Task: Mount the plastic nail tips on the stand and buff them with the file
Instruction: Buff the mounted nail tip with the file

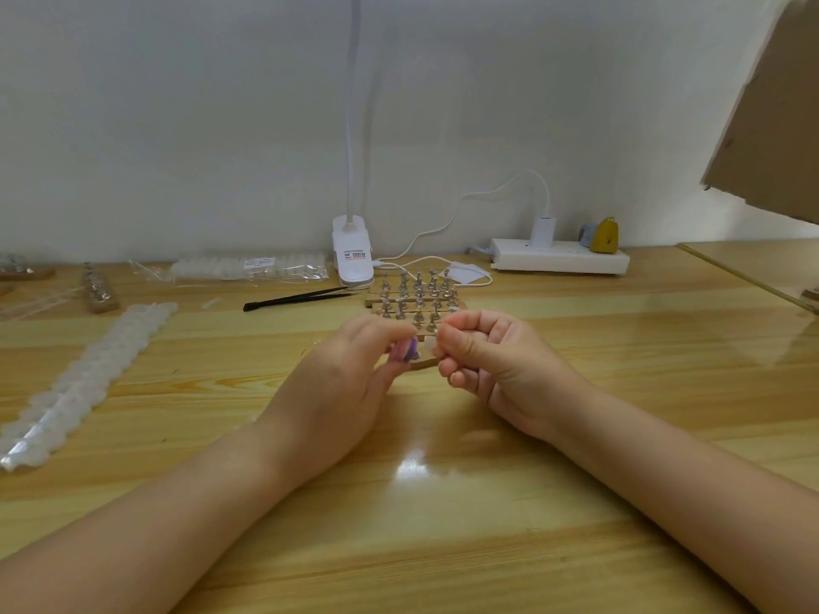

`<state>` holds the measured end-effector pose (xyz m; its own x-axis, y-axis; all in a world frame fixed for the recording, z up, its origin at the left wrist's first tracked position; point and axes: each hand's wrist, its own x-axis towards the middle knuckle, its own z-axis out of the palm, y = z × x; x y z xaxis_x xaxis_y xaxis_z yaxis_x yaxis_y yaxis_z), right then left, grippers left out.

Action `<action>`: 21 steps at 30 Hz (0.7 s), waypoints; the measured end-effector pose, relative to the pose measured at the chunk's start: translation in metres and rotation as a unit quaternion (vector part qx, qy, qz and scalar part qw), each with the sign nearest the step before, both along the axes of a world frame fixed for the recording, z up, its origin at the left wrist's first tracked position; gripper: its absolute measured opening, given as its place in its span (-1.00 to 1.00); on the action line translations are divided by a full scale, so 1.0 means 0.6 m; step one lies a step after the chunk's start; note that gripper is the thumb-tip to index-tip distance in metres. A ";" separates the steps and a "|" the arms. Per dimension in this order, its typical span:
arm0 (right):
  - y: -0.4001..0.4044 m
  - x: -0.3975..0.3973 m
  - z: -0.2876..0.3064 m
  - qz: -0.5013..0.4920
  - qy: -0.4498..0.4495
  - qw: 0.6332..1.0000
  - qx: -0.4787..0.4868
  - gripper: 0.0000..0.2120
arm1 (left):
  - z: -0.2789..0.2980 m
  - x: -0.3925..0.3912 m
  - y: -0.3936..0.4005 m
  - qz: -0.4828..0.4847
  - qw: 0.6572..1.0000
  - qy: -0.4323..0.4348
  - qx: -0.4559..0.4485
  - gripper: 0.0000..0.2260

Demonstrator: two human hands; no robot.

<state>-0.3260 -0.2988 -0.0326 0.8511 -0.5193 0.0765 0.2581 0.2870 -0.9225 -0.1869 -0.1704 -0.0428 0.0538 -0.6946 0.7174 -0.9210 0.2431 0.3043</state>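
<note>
My left hand [350,374] grips a small purple and pink file [404,350] between thumb and fingers at the table's middle. Its tip touches a white plastic nail tip [429,346]. My right hand [483,354] is curled beside that nail tip, fingers pinching at it or the peg under it; the grip itself is hidden. Just behind both hands sits the wooden stand [414,299] with several rows of metal pegs, its near edge covered by my fingers.
Black tweezers [301,298] lie left of the stand. Strips of white nail tips [88,370] run along the left, bagged ones [248,267] at the back. A white clip lamp [352,254], cable and power strip [560,255] stand along the wall. More stands [99,288] sit far left.
</note>
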 end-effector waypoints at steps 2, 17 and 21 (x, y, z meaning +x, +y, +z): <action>0.000 0.000 -0.002 -0.001 0.006 1.000 -0.002 -0.78 | 0.008 -0.002 -0.001 -0.020 0.999 0.007 -0.045 -0.78; 0.004 0.000 0.001 -0.010 0.006 1.000 0.005 -0.75 | 0.001 -0.002 -0.001 0.049 0.998 -0.032 -0.033 -0.84; 0.004 0.000 -0.003 -0.020 0.012 1.000 0.004 -0.72 | 0.010 -0.012 -0.003 -0.034 0.993 -0.033 -0.105 -0.82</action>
<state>-0.3261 -0.2964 -0.0341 0.8315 -0.5532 0.0517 0.2472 0.2851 -0.9260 -0.1943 -0.1722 -0.0368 -0.0403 -0.5291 0.8476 -0.9169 0.3567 0.1791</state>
